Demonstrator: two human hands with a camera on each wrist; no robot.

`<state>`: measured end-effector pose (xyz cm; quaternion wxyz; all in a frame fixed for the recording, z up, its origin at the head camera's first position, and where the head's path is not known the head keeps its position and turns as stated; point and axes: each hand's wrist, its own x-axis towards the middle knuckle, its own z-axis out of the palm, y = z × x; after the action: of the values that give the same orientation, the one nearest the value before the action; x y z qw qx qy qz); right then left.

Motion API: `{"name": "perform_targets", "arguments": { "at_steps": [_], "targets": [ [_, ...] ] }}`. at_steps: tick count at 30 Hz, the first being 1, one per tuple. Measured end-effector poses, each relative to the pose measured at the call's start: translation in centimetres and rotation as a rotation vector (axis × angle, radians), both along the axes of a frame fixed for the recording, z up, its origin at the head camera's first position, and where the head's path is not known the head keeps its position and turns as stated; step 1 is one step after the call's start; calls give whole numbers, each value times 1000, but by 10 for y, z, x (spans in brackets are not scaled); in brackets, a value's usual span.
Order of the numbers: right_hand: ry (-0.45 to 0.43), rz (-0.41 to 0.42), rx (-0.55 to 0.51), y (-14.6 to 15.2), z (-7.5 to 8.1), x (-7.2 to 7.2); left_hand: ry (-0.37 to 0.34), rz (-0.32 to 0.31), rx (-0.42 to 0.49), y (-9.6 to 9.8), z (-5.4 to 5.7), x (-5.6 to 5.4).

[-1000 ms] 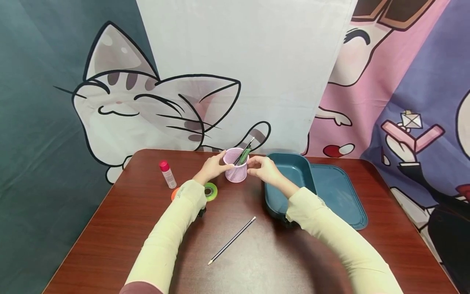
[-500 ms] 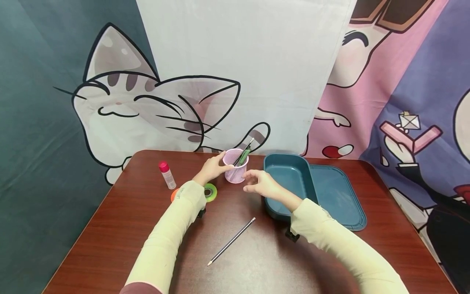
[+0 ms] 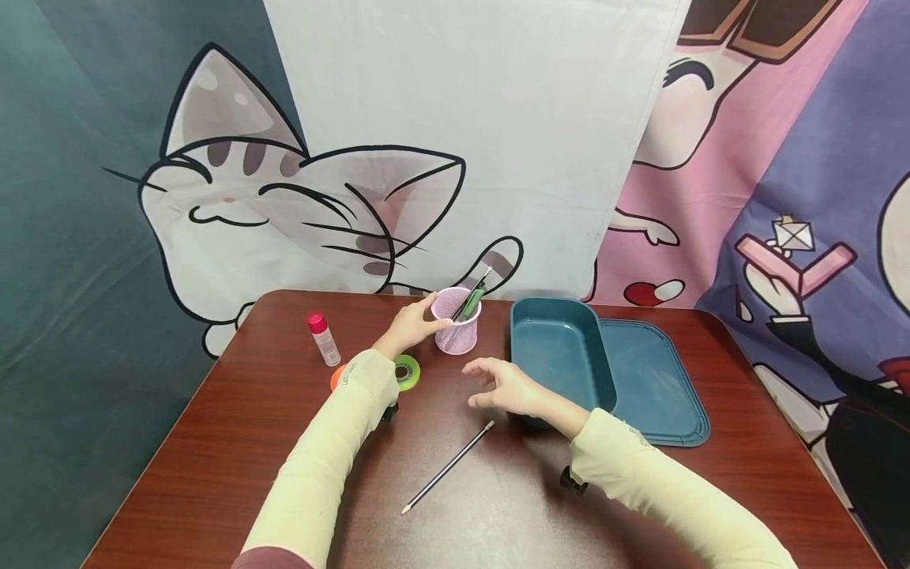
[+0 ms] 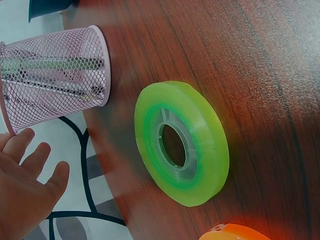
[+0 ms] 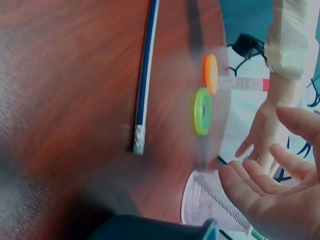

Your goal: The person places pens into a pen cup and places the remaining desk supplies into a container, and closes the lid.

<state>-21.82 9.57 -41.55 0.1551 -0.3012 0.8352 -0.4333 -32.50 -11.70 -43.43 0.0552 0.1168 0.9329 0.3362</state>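
Observation:
My left hand (image 3: 412, 325) holds the pink mesh pen cup (image 3: 456, 341) near its rim, thumb in front and fingers at the far left side. The cup stands upright near the table's back edge. Pencils (image 3: 472, 299) and a green item (image 3: 475, 302) lean inside it; the mesh (image 4: 55, 75) shows them in the left wrist view. My right hand (image 3: 506, 387) hovers between the cup and the loose pencil, fingers spread and slightly bent, holding nothing. That dark-striped pencil (image 3: 448, 468) lies on the table, its eraser end (image 5: 139, 140) toward the right hand.
Green tape (image 3: 407, 371) and an orange roll (image 3: 337, 374), partly hidden by the left sleeve, lie at the left. Behind them stands a red-capped glue stick (image 3: 325, 340). A teal box (image 3: 562, 340) and its lid (image 3: 657, 379) occupy the right side.
The right hand has let go of the pen cup and moved back toward the loose pencil, its fingers spreading. The left hand has stayed at the cup.

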Motion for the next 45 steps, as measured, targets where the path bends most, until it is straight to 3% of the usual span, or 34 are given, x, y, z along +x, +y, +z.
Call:
{"name": "perform_targets", "arguments": {
  "at_steps": [13,26,45],
  "targets": [
    [86,49,140,-2,-20,23,29,-7,-13,-1,0,-1],
    [256,90,342,3,-42,32,11,-6,-9,-1,-2,-2],
    [485,59,369,13,-67,35,21,-9,-13,-1,-2,-2]
  ]
}}
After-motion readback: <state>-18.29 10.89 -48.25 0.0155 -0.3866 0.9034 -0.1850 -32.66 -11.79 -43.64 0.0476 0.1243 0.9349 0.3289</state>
